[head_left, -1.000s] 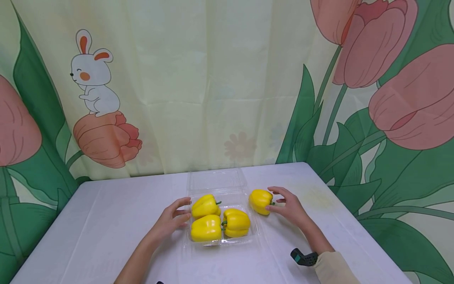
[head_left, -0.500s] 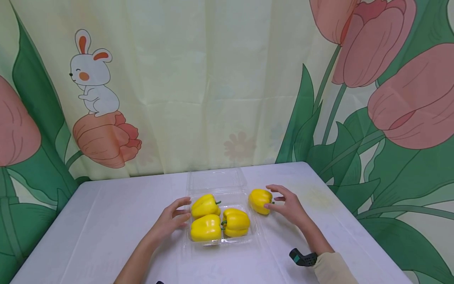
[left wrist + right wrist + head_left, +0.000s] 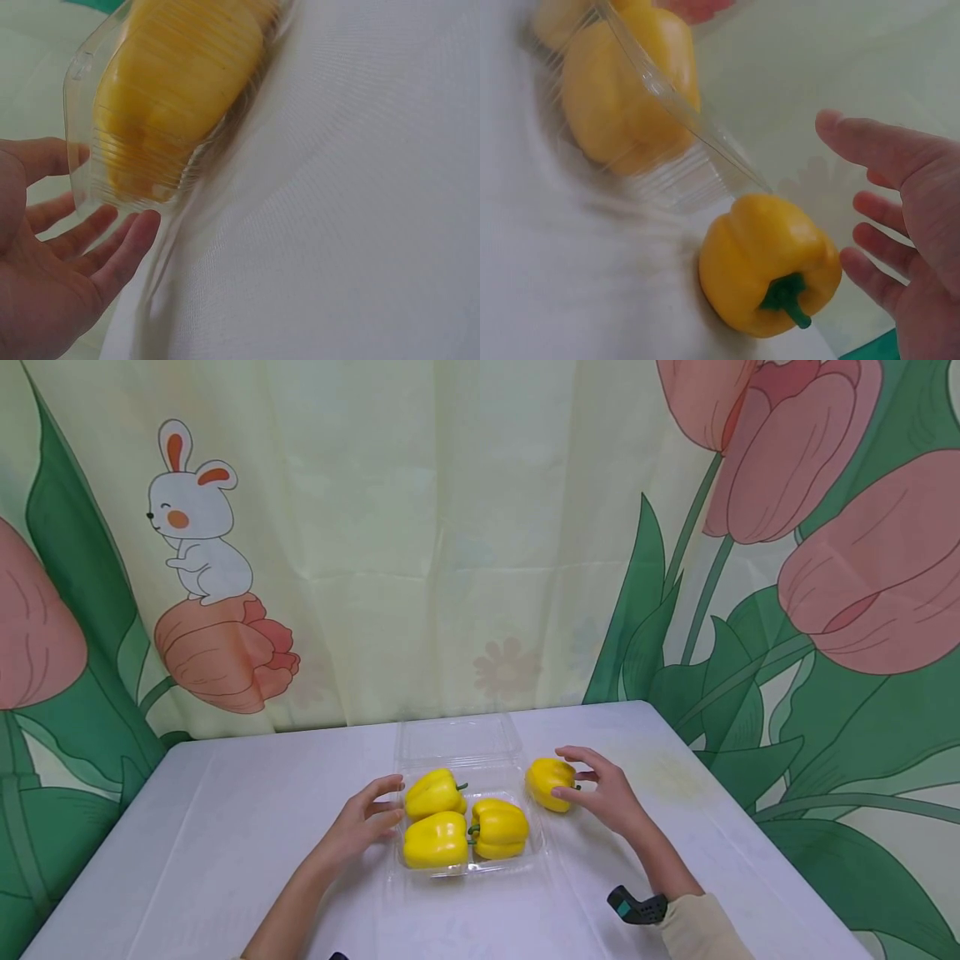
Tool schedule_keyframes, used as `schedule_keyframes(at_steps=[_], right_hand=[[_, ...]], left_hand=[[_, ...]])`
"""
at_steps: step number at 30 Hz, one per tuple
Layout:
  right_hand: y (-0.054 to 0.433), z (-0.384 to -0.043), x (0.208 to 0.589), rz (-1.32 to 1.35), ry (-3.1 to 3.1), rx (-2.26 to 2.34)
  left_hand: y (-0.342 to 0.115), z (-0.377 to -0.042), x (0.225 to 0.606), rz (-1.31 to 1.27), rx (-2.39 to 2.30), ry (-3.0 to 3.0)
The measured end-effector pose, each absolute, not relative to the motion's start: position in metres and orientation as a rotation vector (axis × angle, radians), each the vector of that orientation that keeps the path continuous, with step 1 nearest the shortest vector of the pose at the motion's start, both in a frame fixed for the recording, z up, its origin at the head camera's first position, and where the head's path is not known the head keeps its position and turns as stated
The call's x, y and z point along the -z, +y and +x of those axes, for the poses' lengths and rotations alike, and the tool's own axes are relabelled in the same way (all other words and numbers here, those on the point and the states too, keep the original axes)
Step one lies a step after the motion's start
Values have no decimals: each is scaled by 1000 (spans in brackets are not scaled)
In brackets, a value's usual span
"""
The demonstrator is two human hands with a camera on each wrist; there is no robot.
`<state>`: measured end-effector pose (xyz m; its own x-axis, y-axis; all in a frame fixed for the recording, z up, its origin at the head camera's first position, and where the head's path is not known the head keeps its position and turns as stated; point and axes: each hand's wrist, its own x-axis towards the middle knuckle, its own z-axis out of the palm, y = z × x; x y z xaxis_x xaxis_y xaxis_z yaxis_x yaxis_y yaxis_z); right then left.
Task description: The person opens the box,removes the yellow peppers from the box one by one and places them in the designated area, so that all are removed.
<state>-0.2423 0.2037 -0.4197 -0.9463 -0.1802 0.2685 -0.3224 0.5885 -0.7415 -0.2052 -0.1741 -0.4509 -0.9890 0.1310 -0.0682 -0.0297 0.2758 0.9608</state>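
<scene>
Three yellow bell peppers (image 3: 436, 841) lie in a clear plastic clamshell container (image 3: 506, 868) with its lid (image 3: 459, 739) folded back. My left hand (image 3: 363, 818) is at the container's left side, fingers spread and loosely bent. In the left wrist view the fingertips (image 3: 146, 225) are right at the ribbed wall, and one digit shows through the clear rim. A fourth yellow bell pepper (image 3: 550, 785) lies on the table just right of the container. Over its right side hovers my right hand (image 3: 606, 789), thumb and fingers apart. The right wrist view shows a gap between thumb and pepper (image 3: 769, 262).
A white cloth covers the table (image 3: 247, 827), whose far edge meets a curtain (image 3: 375, 543) printed with tulips and a rabbit. A black wrist device (image 3: 636, 906) sits by the beige right sleeve (image 3: 705, 927).
My right hand has shifted slightly left and away from me, further over the loose bell pepper. The left hand, the container and the peppers have stayed put.
</scene>
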Motion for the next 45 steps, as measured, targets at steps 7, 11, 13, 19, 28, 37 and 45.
schedule_keyframes(at_steps=[7,11,13,19,28,37,45], right_hand=[[200,-241,417,459,-2651,-1271],[197,-240,416,471,-2643,-1294],[195,-240,415,467,-2636,-1312],[191,-239,415,493,-2621,-1335],[187,-237,413,514,-2636,-1366],[182,-236,412,514,-2665,-1338],[175,-234,409,545,-2671,-1354]], left_hand=[[-174,-206,451,92,-1809,2400],[-174,-206,451,92,-1803,2405],[-174,-205,450,92,-1802,2407],[-174,-206,450,100,-1809,2399],[-173,-206,451,76,-1803,2404],[-172,-205,450,54,-1803,2405],[-173,-206,452,57,-1797,2409]])
